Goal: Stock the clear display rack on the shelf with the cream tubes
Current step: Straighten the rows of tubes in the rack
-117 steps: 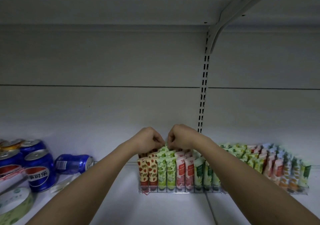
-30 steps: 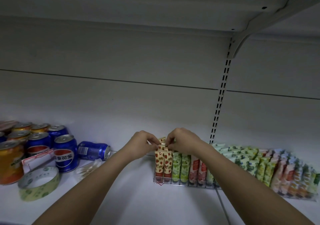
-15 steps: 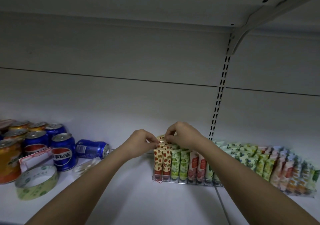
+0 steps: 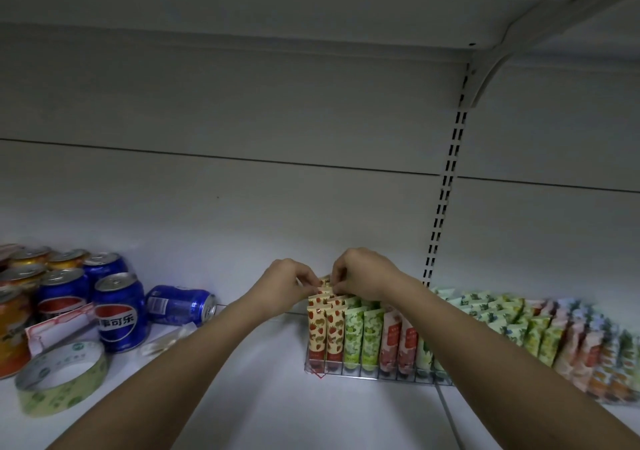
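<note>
My hands are further left now vs ~4 s ago: they've left the green/pink rows' tops and sit over the strawberry tubes (image 4: 326, 325) at the rack (image 4: 377, 375)'s left end. Left hand (image 4: 282, 281) & right hand (image 4: 363, 274) have closed in since 1 s ago, fingertips pinching the rearmost strawberry tube (image 4: 325, 280), which now sits lower, barely showing between them.

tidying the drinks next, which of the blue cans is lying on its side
The blue can nearest the left forearm, just right of the upright Pepsi cans. It alone lies on its side, top facing right.
</note>
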A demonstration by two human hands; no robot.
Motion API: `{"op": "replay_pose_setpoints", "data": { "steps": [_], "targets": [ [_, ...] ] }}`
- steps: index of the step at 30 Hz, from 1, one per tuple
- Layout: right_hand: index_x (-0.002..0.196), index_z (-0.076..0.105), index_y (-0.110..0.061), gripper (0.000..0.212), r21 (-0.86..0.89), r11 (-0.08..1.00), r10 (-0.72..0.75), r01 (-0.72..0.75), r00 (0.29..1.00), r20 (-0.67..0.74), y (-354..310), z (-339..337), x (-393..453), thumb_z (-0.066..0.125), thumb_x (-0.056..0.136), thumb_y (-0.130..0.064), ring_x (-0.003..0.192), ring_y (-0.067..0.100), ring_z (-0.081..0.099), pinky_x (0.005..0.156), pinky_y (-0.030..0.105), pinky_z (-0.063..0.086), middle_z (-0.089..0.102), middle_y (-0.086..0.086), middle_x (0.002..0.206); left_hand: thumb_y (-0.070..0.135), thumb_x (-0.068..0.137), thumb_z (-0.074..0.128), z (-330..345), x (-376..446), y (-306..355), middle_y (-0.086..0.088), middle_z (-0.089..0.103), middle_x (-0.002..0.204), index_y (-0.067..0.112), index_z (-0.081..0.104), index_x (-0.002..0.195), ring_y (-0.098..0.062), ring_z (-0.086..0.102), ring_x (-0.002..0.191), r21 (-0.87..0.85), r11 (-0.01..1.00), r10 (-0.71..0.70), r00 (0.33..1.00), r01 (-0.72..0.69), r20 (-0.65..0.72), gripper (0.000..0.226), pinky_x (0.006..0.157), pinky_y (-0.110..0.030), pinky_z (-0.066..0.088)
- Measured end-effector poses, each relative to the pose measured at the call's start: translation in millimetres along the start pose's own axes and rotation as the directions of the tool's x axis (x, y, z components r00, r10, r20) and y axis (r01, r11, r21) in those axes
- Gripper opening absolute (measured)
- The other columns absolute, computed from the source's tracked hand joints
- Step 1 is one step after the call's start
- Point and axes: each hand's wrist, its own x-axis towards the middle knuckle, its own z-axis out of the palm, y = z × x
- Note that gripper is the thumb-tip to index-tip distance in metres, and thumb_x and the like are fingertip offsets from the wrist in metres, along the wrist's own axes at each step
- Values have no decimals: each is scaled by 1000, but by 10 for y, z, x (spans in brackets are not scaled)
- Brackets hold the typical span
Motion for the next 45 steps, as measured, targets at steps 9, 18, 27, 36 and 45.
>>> {"op": "replay_pose_setpoints", "data": {
  "steps": [9, 18, 27, 36, 45],
  "targets": [
    [82, 75, -23, 3, 65, 998, 1, 0, 1000, -10, 34, 5, 20, 72, 83, -25, 78, 6, 63, 75, 31, 55, 70, -12, 83, 18, 84, 72, -32, 21, -21, 10, 72, 79, 17, 78, 86, -3, 65, 73, -117, 993, -23, 1000, 25, 18, 6, 70, -18, 52],
    [99, 74, -23, 15, 14, 1000, -5, 5, 1000, -24, 157, -99, 154, 65, 88, -17, 92, 9, 63, 89, 32, 53, 70, -8, 103, 19, 86, 71, -14, 155, -93, 6, 69, 86, 14, 74, 101, 3, 60, 70, -192, 979, -71, 997, 67, -13, 16, 65, -9, 47],
    [97, 74, -28, 17, -167, 984, -51, 66, 994, 95, 142, -39, 145, 63, 89, -18, 88, 13, 63, 74, 27, 50, 71, -9, 102, 13, 86, 70, 80, 225, -155, 1, 73, 82, 10, 76, 97, -14, 68, 73, -210, 975, -57, 997, 66, 48, 12, 67, -20, 55],
    [100, 71, -30, 16, -241, 960, -128, 139, 990, 61, 164, 4, 185, 58, 91, -25, 86, 16, 62, 71, 31, 49, 69, -6, 98, 11, 87, 69, 84, 215, -175, 5, 72, 79, 13, 76, 96, -8, 65, 67, -199, 978, -49, 998, 57, 41, 12, 65, -17, 53],
    [106, 72, -32, 19, -223, 964, -141, 147, 989, 41, 172, 6, 195, 60, 91, -28, 90, 14, 62, 71, 28, 46, 71, -9, 103, 13, 88, 68, 75, 217, -165, 3, 73, 82, 14, 76, 97, -12, 67, 71, -206, 978, -32, 998, 41, 47, 12, 70, -23, 56]
  ]
}}
